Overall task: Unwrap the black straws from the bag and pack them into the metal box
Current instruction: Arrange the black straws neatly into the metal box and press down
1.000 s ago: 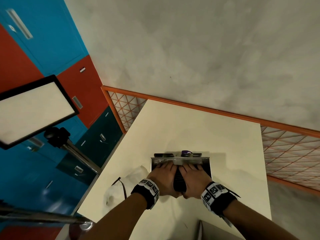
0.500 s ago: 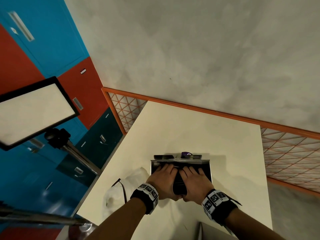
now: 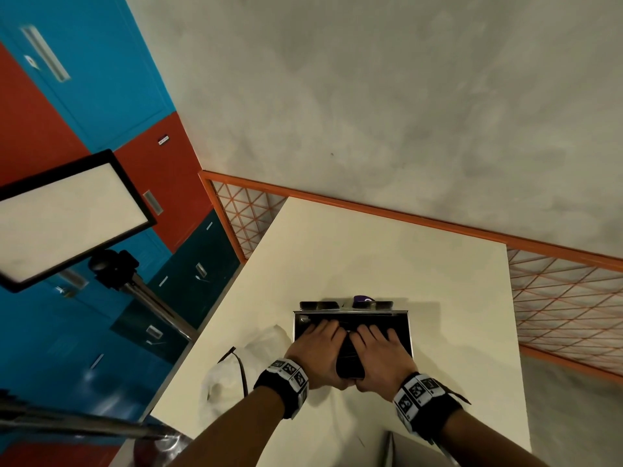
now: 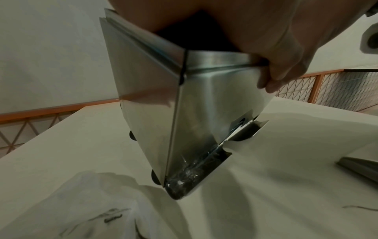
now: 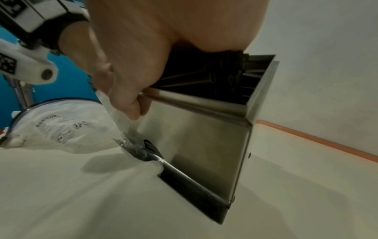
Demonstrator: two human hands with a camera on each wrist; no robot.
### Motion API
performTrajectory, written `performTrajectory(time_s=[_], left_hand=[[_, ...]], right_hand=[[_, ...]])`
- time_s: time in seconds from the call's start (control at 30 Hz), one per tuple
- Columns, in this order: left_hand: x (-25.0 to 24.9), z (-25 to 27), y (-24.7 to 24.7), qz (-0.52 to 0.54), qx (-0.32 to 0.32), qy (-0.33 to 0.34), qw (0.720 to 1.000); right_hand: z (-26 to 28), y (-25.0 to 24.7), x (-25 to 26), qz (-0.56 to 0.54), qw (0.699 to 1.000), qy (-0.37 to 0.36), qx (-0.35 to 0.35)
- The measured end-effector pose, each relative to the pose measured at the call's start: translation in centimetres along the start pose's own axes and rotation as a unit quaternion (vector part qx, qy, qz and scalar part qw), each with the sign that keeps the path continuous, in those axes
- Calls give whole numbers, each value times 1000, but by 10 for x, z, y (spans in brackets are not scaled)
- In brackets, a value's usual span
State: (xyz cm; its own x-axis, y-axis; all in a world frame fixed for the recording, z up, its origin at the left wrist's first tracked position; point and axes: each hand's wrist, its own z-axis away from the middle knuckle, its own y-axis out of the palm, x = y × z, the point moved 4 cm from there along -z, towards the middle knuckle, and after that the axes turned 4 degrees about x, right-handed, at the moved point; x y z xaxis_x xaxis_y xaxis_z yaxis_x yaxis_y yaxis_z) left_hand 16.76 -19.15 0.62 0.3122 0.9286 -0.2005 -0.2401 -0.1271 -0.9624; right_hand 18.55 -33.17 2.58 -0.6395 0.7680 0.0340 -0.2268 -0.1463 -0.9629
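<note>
The metal box (image 3: 409, 332) stands open on the white table (image 3: 371, 257), filled with black straws (image 3: 350, 358). My left hand (image 3: 317, 348) and right hand (image 3: 381, 352) lie side by side on the straws, fingers stretched flat and pressing down. Both thumbs reach over the near rim. From the right wrist I see the straws' open ends (image 5: 214, 76) inside the box (image 5: 204, 137), and the left thumb (image 5: 126, 103) touching a strip of clear wrapper (image 5: 131, 142). That wrapper (image 4: 190, 174) lies crumpled at the foot of the box (image 4: 194, 105).
A white plastic bag (image 3: 229, 375) with a black cord (image 3: 241, 369) lies left of the box. Behind the box sit a purple object (image 3: 362, 299) and dark pieces (image 3: 318, 305). A grey metal piece (image 3: 391, 446) lies near the front edge. A light panel (image 3: 67, 217) stands at the left.
Both hands stay on the straws in the box. Their fingers have spread flatter and drawn back a little from the far rim.
</note>
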Motion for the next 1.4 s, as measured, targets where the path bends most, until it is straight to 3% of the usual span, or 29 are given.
performTrajectory(time_s=[0.73, 1.0, 1.4], left_hand=[[3, -7, 8, 3, 9, -38, 999], [-1, -4, 8, 8, -2, -53, 999], [-4, 0, 14, 27, 20, -67, 997]], right_hand=[[-15, -6, -8, 10, 998, -11, 61], [-9, -4, -5, 42, 998, 3, 37], [-16, 1, -13, 17, 993, 2, 118]])
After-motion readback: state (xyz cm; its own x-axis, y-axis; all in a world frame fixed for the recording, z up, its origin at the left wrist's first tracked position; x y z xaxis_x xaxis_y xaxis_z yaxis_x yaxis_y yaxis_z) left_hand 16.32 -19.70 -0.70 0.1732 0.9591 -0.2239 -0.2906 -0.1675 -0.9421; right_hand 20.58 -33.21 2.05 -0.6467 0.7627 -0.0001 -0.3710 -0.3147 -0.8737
